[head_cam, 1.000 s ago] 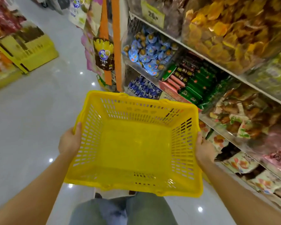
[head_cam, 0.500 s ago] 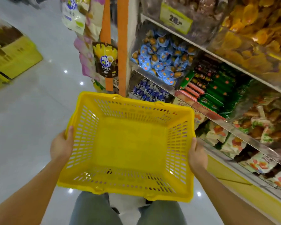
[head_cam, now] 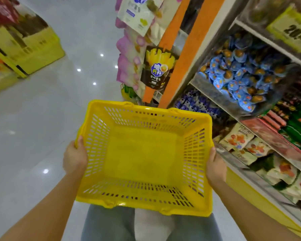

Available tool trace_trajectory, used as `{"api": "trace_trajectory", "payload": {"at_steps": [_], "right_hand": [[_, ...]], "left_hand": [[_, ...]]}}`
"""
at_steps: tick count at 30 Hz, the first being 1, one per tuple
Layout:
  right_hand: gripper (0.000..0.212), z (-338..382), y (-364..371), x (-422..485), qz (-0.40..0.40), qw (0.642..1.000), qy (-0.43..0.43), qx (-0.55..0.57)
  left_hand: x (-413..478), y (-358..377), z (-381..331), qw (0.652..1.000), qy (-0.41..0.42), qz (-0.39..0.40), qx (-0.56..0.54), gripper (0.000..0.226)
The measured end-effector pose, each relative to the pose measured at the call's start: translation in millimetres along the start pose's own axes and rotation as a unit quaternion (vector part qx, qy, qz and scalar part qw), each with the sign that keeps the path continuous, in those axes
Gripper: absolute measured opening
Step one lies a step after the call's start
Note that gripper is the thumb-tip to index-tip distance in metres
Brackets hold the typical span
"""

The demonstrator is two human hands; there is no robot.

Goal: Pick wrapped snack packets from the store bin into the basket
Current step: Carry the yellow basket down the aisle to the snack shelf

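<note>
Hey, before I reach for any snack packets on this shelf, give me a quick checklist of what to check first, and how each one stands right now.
1. Room in the basket: ok, nothing lies in it.
2. Basket held steady: ok, the left hand and the right hand grip its opposite sides.
3. A hand free to pick: not ok, both hold the basket.
4. Wrapped packets in view: ok, blue packets fill a bin on the shelf to the right.
5. Which bin is meant: cannot tell, since white and orange packets lie on a lower shelf too.
</note>
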State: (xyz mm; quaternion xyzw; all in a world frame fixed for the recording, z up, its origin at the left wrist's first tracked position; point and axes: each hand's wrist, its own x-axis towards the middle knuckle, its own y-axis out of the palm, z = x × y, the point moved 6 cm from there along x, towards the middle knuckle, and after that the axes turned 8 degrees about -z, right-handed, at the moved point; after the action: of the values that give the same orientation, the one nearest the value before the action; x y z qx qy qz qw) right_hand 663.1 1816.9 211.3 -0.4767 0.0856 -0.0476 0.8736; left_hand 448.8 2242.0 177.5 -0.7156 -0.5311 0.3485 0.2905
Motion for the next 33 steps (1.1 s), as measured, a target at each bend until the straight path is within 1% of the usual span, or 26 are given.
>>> {"api": "trace_trajectory", "payload": {"at_steps": [4,9,11,13,18,20,23,25,28,33], "right_hand": [[0.045,0.2,45.0,27.4,0.019,0.999,-0.039,-0.019],[0.047,-27.7,113.2,59.2,0.022,0.997,-0.077,-0.018],[0.054,-44.4,143.9,68.8,0.029,0.996,-0.085,-0.021],[0.056,-61.1,175.2,79.3,0.036,0.995,-0.09,-0.027],[0.051,-92.2,247.1,98.7,0.061,0.992,-0.101,-0.05],[0.05,-106.4,270.7,104.5,0.066,0.99,-0.108,-0.056],[0.051,-131.9,299.8,112.9,0.072,0.989,-0.112,-0.066],[0.052,-150.2,316.0,116.5,0.075,0.988,-0.112,-0.076],[0.052,-175.0,334.4,117.9,0.08,0.988,-0.105,-0.078],[0.051,-204.6,351.0,118.6,0.073,0.988,-0.107,-0.078]], "left_hand": [[7.4,36.6,30.3,0.999,-0.031,-0.03,-0.018,0.055],[14.7,96.6,72.8,0.998,-0.031,-0.04,-0.045,0.047],[17.4,122.5,95.2,0.997,-0.033,-0.041,-0.051,0.046],[21.4,148.8,117.4,0.997,-0.034,-0.047,-0.051,0.046],[36.2,206.4,161.7,0.997,-0.041,-0.063,-0.035,0.046],[41.8,229.5,175.6,0.998,-0.032,-0.052,-0.029,0.045],[46.2,264.6,192.8,1.0,-0.001,-0.004,-0.014,0.042],[46.5,283.8,203.5,1.0,0.016,0.007,-0.011,0.04],[43.8,306.4,216.5,0.999,0.03,0.005,-0.009,0.038],[34.7,330.7,230.3,0.999,0.033,-0.004,0.006,0.033]]}}
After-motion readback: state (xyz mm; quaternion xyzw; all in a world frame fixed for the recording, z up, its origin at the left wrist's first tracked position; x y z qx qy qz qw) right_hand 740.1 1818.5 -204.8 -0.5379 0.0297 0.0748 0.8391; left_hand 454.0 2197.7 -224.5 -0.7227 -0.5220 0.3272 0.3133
